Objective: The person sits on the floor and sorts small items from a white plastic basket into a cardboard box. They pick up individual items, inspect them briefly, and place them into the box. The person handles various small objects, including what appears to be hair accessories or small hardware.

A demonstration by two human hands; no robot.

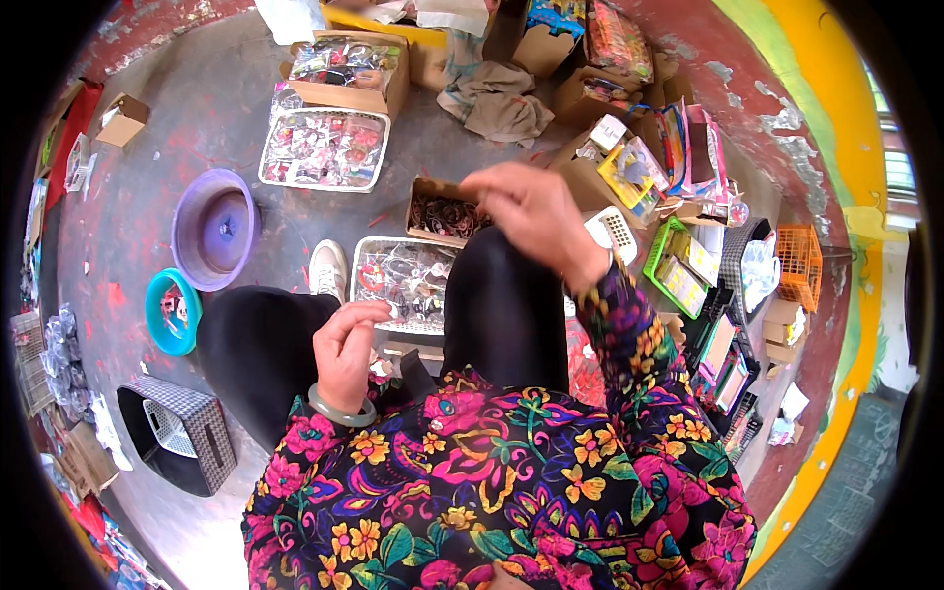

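My right hand [536, 211] is raised above my right knee, next to a small open cardboard box [418, 218] of dark, loop-shaped pieces [447, 213]. Its fingers bend toward the box, but they are blurred and partly hidden behind one another. A bangle circles my left wrist. That left hand [344, 356] is held over my lap with its fingers drawn together; whatever they pinch, if anything, is hidden. Between my legs, just beyond the left hand, lies a white basket [356, 285] filled with small packaged items [408, 278].
Another white basket [264, 175] of packets lies farther off, before a full carton [393, 87]. A purple basin [181, 236], a teal basin [152, 320] and a checked bin [218, 433] stand left. Cartons and a green basket [657, 251] crowd the right. A cloth [497, 103] lies ahead.
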